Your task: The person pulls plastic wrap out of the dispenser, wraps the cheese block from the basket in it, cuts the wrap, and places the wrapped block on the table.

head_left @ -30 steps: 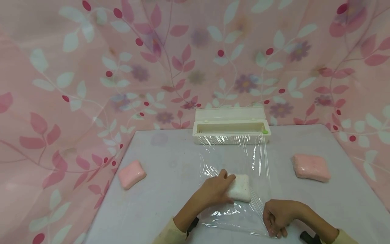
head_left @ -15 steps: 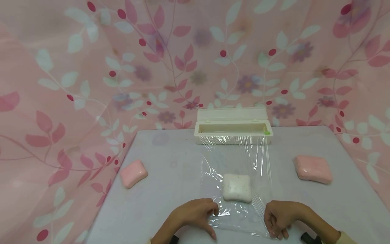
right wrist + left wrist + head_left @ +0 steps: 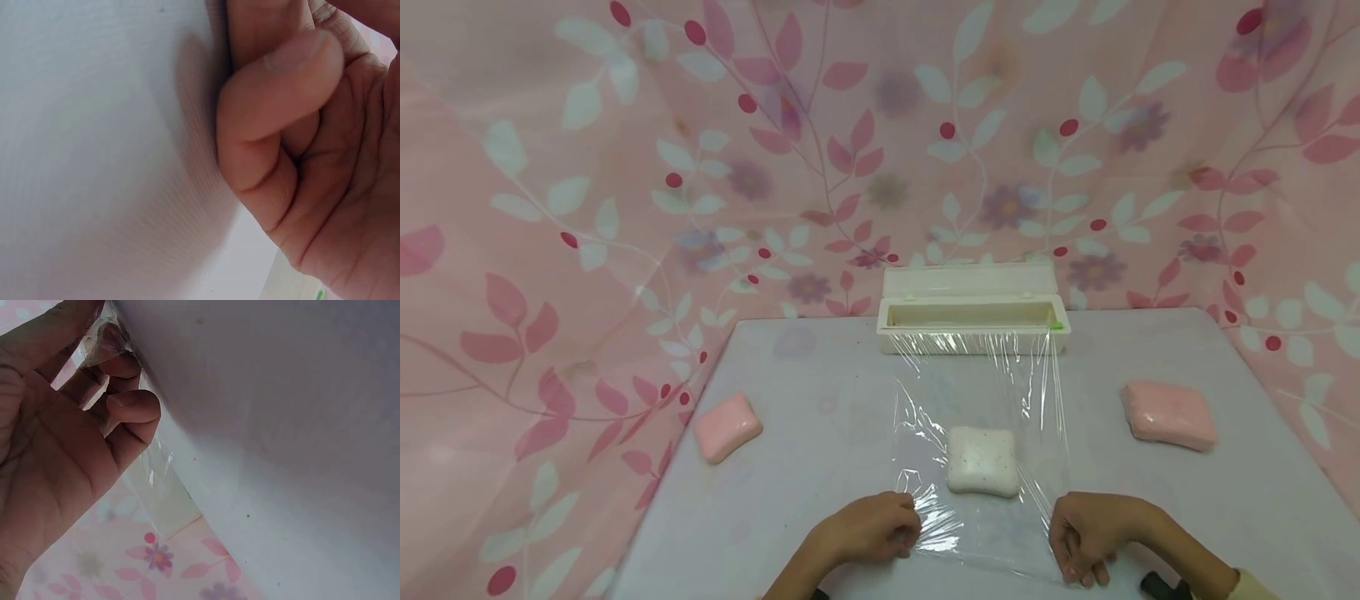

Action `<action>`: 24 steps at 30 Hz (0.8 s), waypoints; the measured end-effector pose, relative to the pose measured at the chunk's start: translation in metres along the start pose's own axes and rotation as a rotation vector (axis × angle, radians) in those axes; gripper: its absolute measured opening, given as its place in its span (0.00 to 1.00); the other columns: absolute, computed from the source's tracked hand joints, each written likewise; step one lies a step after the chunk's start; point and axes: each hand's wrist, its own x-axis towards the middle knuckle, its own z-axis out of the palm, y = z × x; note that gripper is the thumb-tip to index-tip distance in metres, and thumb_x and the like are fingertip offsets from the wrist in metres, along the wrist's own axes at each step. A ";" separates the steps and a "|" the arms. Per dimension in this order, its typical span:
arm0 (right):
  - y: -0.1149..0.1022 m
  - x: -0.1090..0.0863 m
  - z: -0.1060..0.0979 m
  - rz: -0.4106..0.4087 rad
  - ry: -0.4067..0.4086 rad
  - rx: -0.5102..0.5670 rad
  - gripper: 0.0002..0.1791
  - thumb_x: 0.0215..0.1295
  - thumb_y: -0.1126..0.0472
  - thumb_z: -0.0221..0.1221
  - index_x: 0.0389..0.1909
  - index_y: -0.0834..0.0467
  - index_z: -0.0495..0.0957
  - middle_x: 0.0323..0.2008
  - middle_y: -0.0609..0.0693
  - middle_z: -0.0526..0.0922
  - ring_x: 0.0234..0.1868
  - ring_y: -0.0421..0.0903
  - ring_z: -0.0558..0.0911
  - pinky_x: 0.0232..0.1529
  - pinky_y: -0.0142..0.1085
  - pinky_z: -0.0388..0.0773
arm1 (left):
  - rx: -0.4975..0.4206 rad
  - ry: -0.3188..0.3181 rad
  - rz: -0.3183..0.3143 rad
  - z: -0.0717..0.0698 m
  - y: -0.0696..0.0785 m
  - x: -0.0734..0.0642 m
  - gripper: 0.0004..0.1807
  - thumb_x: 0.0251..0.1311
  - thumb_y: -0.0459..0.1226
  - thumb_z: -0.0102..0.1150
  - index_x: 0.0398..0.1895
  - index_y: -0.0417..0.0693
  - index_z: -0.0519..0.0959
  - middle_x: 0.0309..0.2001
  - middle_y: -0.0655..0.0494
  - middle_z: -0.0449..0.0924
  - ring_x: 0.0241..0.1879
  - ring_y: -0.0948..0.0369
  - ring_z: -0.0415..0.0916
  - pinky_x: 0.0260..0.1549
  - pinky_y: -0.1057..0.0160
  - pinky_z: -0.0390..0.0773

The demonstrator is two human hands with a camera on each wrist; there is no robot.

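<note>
A white, speckled bar of soap (image 3: 982, 461) lies on a sheet of clear cling film (image 3: 977, 392) that runs forward from a long cream dispenser box (image 3: 973, 342). My left hand (image 3: 880, 527) pinches the near left corner of the film; in the left wrist view crinkled film (image 3: 106, 344) is bunched between the thumb and fingers of that left hand (image 3: 69, 431). At the near right corner my right hand (image 3: 1086, 533) grips the film's edge, its fingers curled. In the right wrist view the right hand (image 3: 294, 137) rests close against the table, and its fingertips are partly hidden.
One pink soap bar (image 3: 727, 427) lies at the left of the white-covered table (image 3: 820, 400), another pink soap bar (image 3: 1170, 415) at the right. The box's lid (image 3: 970, 281) stands raised at the back, before a pink floral curtain (image 3: 880, 150). A green slider (image 3: 1057, 326) sits on the box.
My left hand has left the white soap, moved back toward me and taken hold of the film's near left corner. The film there is now gathered. My right hand stays in place.
</note>
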 end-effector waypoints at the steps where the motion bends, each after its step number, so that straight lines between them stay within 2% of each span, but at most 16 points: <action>1: 0.000 0.000 -0.001 -0.001 -0.004 0.004 0.03 0.54 0.69 0.68 0.25 0.61 0.84 0.17 0.49 0.83 0.14 0.31 0.77 0.12 0.20 0.62 | 0.001 0.003 0.008 0.000 -0.001 0.000 0.14 0.45 0.36 0.76 0.25 0.59 0.77 0.28 0.71 0.66 0.30 0.75 0.61 0.30 0.81 0.61; 4: 0.001 -0.002 -0.003 -0.020 -0.014 0.003 0.02 0.55 0.69 0.67 0.26 0.61 0.84 0.17 0.48 0.84 0.15 0.31 0.77 0.13 0.21 0.66 | -0.034 0.005 0.002 -0.002 -0.002 0.001 0.13 0.49 0.36 0.74 0.24 0.58 0.75 0.26 0.72 0.66 0.29 0.76 0.62 0.29 0.81 0.61; 9: -0.004 -0.011 -0.010 -0.113 0.002 -0.028 0.03 0.55 0.71 0.65 0.29 0.61 0.84 0.21 0.47 0.85 0.18 0.32 0.80 0.18 0.31 0.78 | -0.192 0.036 -0.023 -0.014 -0.005 0.000 0.10 0.57 0.35 0.68 0.28 0.57 0.75 0.27 0.73 0.69 0.29 0.76 0.65 0.29 0.79 0.67; 13: -0.017 -0.024 -0.020 -0.199 0.045 -0.058 0.04 0.59 0.70 0.63 0.32 0.59 0.84 0.24 0.45 0.84 0.21 0.32 0.80 0.20 0.33 0.79 | -0.338 0.073 -0.027 -0.031 -0.009 0.001 0.08 0.62 0.34 0.64 0.32 0.56 0.75 0.29 0.72 0.72 0.31 0.74 0.69 0.32 0.74 0.72; 16: -0.028 -0.032 -0.034 -0.270 0.106 -0.093 0.04 0.64 0.68 0.62 0.34 0.58 0.83 0.24 0.48 0.83 0.22 0.33 0.79 0.20 0.33 0.78 | -0.405 0.111 -0.035 -0.043 -0.015 0.006 0.06 0.65 0.35 0.62 0.34 0.55 0.75 0.31 0.70 0.74 0.33 0.73 0.71 0.35 0.71 0.75; 19: -0.036 -0.037 -0.048 -0.314 0.194 -0.132 0.03 0.67 0.67 0.60 0.36 0.57 0.82 0.24 0.52 0.82 0.23 0.35 0.79 0.20 0.36 0.78 | -0.429 0.152 -0.056 -0.052 -0.024 0.015 0.05 0.66 0.37 0.62 0.35 0.55 0.75 0.31 0.69 0.74 0.34 0.71 0.72 0.35 0.70 0.76; 24: -0.034 -0.038 -0.069 -0.318 0.309 -0.140 0.04 0.70 0.67 0.58 0.37 0.58 0.81 0.25 0.63 0.78 0.21 0.46 0.80 0.22 0.42 0.79 | -0.394 0.178 -0.088 -0.060 -0.038 0.030 0.04 0.67 0.38 0.61 0.36 0.53 0.75 0.29 0.67 0.73 0.31 0.69 0.70 0.32 0.70 0.74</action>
